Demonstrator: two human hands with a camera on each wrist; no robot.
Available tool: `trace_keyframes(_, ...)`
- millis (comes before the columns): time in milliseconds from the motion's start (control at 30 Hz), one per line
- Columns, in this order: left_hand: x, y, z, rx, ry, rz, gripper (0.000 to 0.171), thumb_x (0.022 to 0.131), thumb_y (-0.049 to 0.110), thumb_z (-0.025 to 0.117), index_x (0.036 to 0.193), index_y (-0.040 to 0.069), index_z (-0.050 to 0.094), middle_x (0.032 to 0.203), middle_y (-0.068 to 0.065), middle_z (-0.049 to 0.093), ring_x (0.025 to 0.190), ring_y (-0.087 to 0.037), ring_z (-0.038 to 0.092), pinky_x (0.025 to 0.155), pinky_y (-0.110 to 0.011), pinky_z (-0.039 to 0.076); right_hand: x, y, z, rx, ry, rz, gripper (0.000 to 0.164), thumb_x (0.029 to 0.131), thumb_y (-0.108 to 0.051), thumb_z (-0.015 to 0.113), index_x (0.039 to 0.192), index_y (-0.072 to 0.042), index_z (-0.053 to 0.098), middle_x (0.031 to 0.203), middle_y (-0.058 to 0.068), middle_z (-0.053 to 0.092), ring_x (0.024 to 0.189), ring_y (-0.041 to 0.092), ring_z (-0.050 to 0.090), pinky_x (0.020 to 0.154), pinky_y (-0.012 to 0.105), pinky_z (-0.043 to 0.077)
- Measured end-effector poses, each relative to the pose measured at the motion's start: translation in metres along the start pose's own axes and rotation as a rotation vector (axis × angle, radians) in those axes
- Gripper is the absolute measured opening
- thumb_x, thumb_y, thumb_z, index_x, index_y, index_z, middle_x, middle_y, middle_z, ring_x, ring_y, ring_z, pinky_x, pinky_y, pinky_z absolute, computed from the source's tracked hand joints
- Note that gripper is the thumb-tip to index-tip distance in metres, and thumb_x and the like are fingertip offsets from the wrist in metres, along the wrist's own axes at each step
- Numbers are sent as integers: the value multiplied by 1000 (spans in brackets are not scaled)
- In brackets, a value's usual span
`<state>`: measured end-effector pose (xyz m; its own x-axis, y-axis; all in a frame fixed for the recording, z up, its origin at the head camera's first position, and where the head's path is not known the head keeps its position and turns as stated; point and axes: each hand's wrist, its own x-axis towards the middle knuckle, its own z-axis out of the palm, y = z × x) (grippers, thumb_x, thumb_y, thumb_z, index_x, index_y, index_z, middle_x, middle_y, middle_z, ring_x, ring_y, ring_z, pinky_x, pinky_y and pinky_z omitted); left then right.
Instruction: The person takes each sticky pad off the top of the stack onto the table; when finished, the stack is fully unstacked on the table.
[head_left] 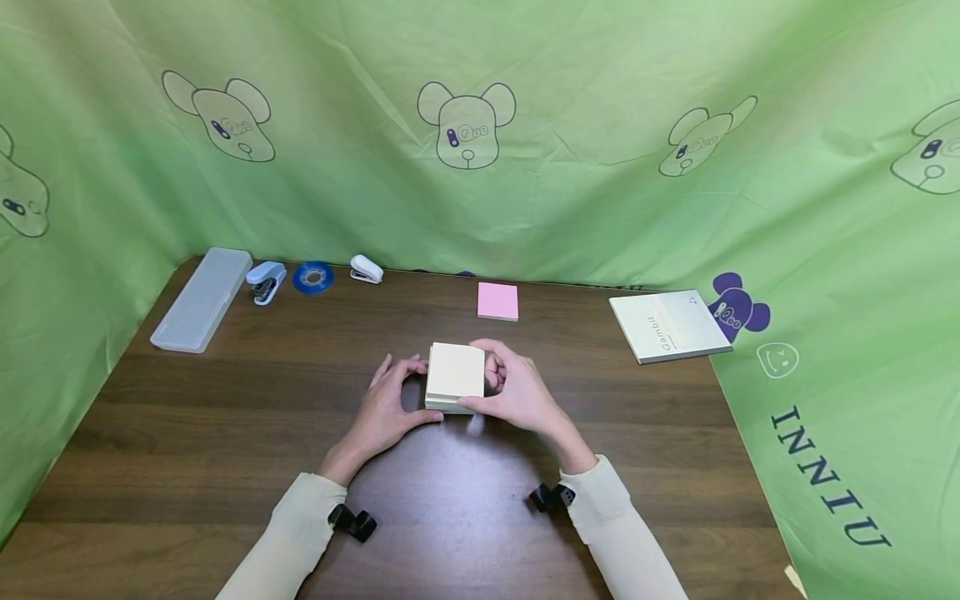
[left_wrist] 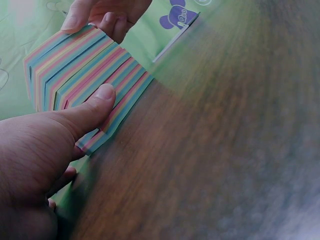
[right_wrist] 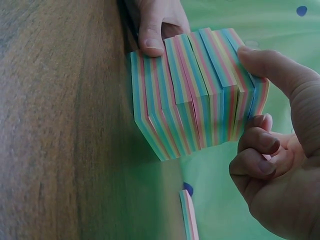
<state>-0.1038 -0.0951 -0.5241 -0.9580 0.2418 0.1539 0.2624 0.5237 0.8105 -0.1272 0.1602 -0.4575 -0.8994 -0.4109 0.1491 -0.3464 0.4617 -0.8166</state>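
A stack of square sticky note pads (head_left: 456,369) stands on the table between both hands, its top sheet pale yellow. In the wrist views the stack's sides (right_wrist: 200,95) show pink, yellow, green and blue stripes, and the pads sit slightly out of line. My left hand (head_left: 384,414) holds the lower part of the stack from the left, thumb (left_wrist: 95,107) on the front side. From the right, my right hand (head_left: 522,396) grips the upper pads between thumb and forefinger; its other fingers are curled in. The far side of the stack is hidden.
At the back lie a pink note pad (head_left: 498,301), a white stapler (head_left: 367,268), blue tape (head_left: 312,277) and a light blue stapler (head_left: 266,281). A translucent case (head_left: 202,300) is at left, a white "Gambit" notebook (head_left: 670,325) at right. A green curtain (head_left: 570,208) borders the table.
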Motion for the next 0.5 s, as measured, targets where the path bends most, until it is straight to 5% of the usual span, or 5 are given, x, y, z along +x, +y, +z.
trace_keyframes(500, 0, -2, 0, 5, 3, 1, 74, 80, 25, 104, 135, 2, 61, 138, -15, 70, 155, -39, 51, 140, -58, 12, 0, 3, -8, 75, 39, 38, 75, 76, -11, 102, 142, -8, 67, 80, -1, 51, 71, 11, 47, 62, 18, 40)
